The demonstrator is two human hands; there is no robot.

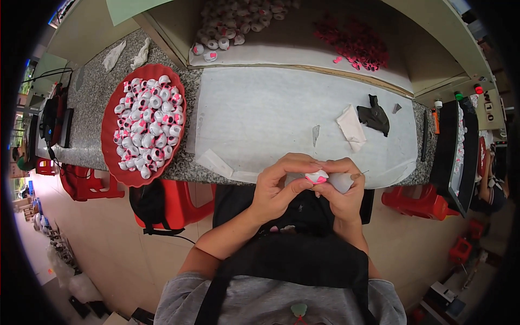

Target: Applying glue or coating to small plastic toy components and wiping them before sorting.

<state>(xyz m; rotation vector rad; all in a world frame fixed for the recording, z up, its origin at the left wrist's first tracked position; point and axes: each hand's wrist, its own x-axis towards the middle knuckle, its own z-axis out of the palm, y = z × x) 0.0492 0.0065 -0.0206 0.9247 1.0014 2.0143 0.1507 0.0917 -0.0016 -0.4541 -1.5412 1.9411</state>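
Observation:
Just over the near edge of the worktop, my two hands meet around a small white rounded piece with a pink patch point(316, 177). My left hand point(276, 187) is closed on it, thumb and fingers pinching from the left. Thumb and fingertips of my right hand point(346, 201) touch the same piece from the right. That hand also keeps a whitish, translucent small bottle point(341, 183) in its palm, with what looks like a thin needle tip sticking out to the right. On the left, a red scalloped tray point(106, 122) bears a heap of similar white-and-pink pieces point(149, 122).
White paper point(254, 116) covers the middle of the granite worktop. A pale cloth point(352, 128) and a black scrap point(375, 115) lie on it. The shelf behind holds white pieces point(238, 24) and small pink parts point(360, 46). Red stools point(181, 203) stand below.

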